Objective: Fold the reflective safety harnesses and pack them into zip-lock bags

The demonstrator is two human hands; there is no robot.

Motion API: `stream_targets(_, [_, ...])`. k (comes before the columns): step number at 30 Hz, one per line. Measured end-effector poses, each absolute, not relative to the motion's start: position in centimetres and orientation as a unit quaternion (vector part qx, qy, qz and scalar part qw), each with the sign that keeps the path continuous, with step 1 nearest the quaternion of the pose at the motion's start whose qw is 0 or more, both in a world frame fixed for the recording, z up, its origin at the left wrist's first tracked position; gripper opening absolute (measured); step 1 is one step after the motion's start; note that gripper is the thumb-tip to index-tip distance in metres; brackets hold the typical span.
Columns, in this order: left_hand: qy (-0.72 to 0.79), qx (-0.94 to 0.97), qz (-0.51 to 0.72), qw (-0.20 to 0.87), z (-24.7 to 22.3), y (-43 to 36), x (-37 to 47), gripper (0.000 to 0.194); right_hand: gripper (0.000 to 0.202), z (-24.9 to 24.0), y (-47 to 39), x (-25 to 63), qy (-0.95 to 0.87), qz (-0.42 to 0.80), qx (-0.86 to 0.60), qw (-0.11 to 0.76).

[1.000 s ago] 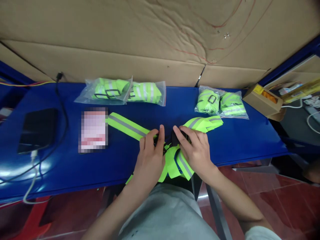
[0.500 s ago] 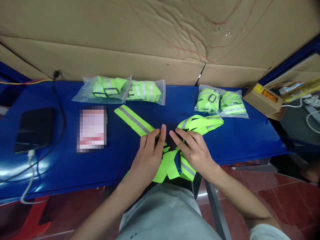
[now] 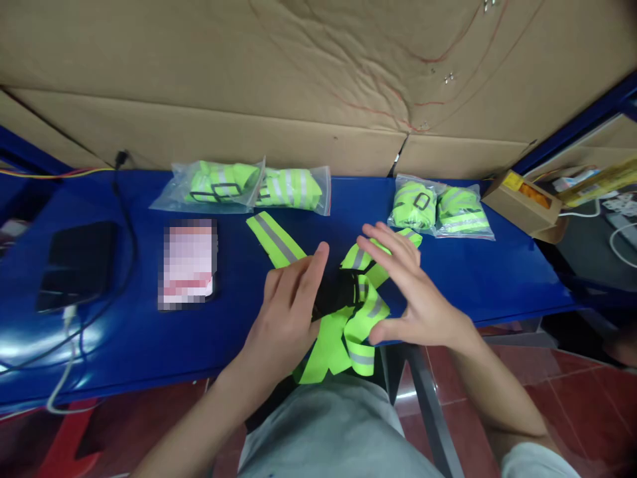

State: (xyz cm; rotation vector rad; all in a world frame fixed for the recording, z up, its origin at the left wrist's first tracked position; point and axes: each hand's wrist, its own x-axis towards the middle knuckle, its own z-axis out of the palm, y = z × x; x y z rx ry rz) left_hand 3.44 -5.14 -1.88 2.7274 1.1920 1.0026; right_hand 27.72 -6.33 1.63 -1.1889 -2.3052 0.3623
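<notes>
R hand (image 3: 421, 299) is spread wide over the neon strap (image 3: 328, 345); can't tell if it touches. L hand (image 3: 286, 309) is bent by the strap's black bit (image 3: 341, 292); can't see if it pinches. Strap's mid-table, near side. Far side of the blue table (image 3: 219, 342): 4 clear bags (image 3: 293, 189) w/ neon rolls (image 3: 415, 206), 2 L & 2 R. Far R: 1 brown box (image 3: 535, 216) w/ yellow label (image 3: 515, 180), too tiny to read. L: 1 flat pink thing (image 3: 189, 262), blurred, & 1 black slab (image 3: 79, 265).

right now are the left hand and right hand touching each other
Apart. The head view shows a clear gap from left hand to right hand, with yellow-green strap visible between them.
</notes>
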Motion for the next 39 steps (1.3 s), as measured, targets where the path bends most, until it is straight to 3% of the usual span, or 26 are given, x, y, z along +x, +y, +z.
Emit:
stream_targets(4, [0.373,0.859,0.342,-0.073,1.2,-4.3,3.4,0.087,0.074,4.2,-3.3,28.4,-0.845,0.251,-0.384,0.275])
stream_targets(9, [0.463,0.823,0.305,-0.126,5.0,-1.7,3.7,0.066,0.084,4.6,0.6,27.7,-0.755,0.460,-0.318,0.344])
stream_targets(12, [0.474,0.818,0.294,-0.140,6.4,-0.2,3.9,0.054,0.092,4.6,1.2,26.6,-0.742,0.471,-0.309,0.365])
stream_targets(16, [0.426,0.829,0.338,-0.128,7.5,1.2,3.7,0.050,0.075,5.0,0.9,25.6,-0.718,0.449,-0.335,0.413])
stream_targets(19, [0.414,0.827,0.379,-0.025,8.1,1.8,3.2,0.051,0.056,4.6,1.3,25.7,-0.677,0.447,-0.375,0.448])
stream_targets(22, [0.367,0.827,0.385,0.183,7.6,2.2,2.4,0.055,0.042,3.5,2.1,25.7,-0.592,0.508,-0.382,0.494])
stream_targets(25, [0.313,0.802,0.357,0.362,5.7,2.6,2.0,0.080,0.044,2.6,2.8,25.3,-0.507,0.587,-0.338,0.533])
stream_targets(29, [0.319,0.710,0.390,0.492,2.7,3.0,3.0,0.109,0.049,2.6,2.9,24.8,-0.453,0.626,-0.319,0.550])
stream_targets(31, [0.313,0.627,0.395,0.593,2.1,3.2,3.6,0.094,0.049,2.8,2.8,24.7,-0.449,0.639,-0.322,0.535])
stream_targets(34, [0.303,0.484,0.382,0.727,2.1,3.8,4.0,0.050,0.040,2.7,2.6,24.9,-0.476,0.633,-0.330,0.514])
stream_targets(39, [0.322,0.326,0.359,0.813,2.1,4.8,3.6,0.040,0.042,1.3,2.9,24.7,-0.454,0.616,-0.379,0.520])
